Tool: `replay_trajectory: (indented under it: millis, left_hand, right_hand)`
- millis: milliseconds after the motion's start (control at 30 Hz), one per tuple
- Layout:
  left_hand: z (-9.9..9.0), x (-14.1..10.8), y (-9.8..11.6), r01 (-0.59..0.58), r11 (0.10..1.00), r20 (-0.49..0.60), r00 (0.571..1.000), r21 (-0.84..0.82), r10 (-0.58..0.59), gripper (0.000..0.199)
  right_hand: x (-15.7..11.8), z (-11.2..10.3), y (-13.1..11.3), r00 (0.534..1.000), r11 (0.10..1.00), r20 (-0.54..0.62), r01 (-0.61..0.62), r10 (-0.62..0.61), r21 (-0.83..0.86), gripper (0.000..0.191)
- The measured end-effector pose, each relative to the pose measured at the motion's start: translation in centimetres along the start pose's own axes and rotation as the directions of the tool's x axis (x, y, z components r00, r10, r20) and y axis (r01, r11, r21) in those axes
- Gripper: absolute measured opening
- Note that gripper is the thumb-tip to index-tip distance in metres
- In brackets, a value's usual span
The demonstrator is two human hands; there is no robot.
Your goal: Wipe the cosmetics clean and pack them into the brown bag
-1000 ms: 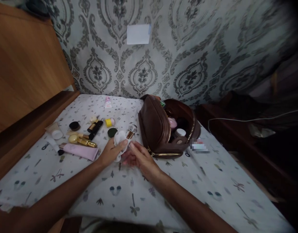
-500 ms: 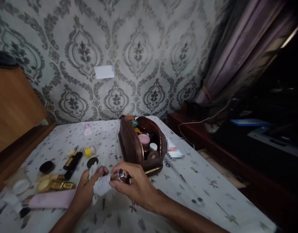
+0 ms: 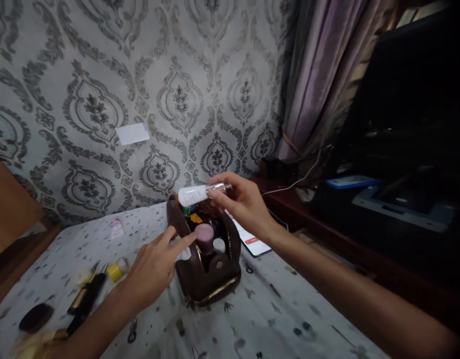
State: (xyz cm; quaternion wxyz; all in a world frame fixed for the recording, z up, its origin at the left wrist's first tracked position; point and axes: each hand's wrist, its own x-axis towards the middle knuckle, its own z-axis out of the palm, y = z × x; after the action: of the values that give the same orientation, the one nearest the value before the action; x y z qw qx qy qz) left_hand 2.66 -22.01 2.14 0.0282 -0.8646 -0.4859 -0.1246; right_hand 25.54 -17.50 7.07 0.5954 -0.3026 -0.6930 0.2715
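A white bottle point(image 3: 192, 195) with a shiny silver cap lies sideways in the air above the bag. My right hand point(image 3: 239, 202) is closed on its cap end. The brown makeup bag point(image 3: 209, 284) stands unzipped on the bed. Inside it are a pink-lidded jar point(image 3: 205, 233), a smaller white-lidded jar point(image 3: 219, 245) and other items partly hidden. My left hand point(image 3: 155, 262) is at the bag's left edge, its index finger stretched towards the pink lid. A bit of white cloth point(image 3: 183, 252) shows under its fingers, which are mostly hidden.
Left on the patterned sheet lie a dark round compact point(image 3: 36, 317), black and gold tubes point(image 3: 86, 294), a yellow-banded item point(image 3: 115, 271) and a pink-and-white tube point(image 3: 116, 228). A phone point(image 3: 254, 242) lies right of the bag, near a white cable point(image 3: 297, 182).
My right hand has lifted the bottle up and forward over the bag. My left hand has left the bottle and moved to the bag's edge. The view has turned right.
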Motion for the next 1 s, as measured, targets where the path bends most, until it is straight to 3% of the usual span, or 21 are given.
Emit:
replay_trajectory:
  millis: [67,200,367,467,767,1000]
  left_hand:
    - [-0.4,0.8,0.3,-0.022,0.991,0.066,0.998,0.132,0.014,0.085]
    - [-0.2,0.8,0.0,-0.012,0.981,0.106,0.994,0.194,-0.009,0.073]
    - [1.7,-0.2,-1.4,-0.036,0.982,-0.061,0.997,0.187,0.049,0.067]
    - [2.6,-0.6,-2.3,-0.096,0.975,-0.153,0.980,0.199,0.128,0.071]
    - [2.8,-0.6,-2.4,-0.115,0.977,-0.191,0.970,0.182,0.150,0.074]
    - [2.9,-0.8,-2.4,-0.110,0.979,-0.195,0.970,0.174,0.144,0.072]
  right_hand:
    - [2.7,-0.6,1.6,0.998,0.987,0.019,0.057,-0.054,-0.147,0.015]
    - [7.2,0.0,4.8,0.989,0.935,0.149,0.071,-0.020,-0.347,0.014]
    - [10.2,2.6,7.5,0.946,0.882,0.307,0.051,0.107,-0.467,0.015]
    - [11.3,3.6,8.2,0.910,0.848,0.376,0.056,0.174,-0.527,0.015]
    - [12.5,3.6,8.2,0.817,0.789,0.455,-0.001,0.354,-0.614,0.012]
    - [12.2,4.5,10.3,0.759,0.837,0.442,-0.243,0.479,-0.490,0.006]
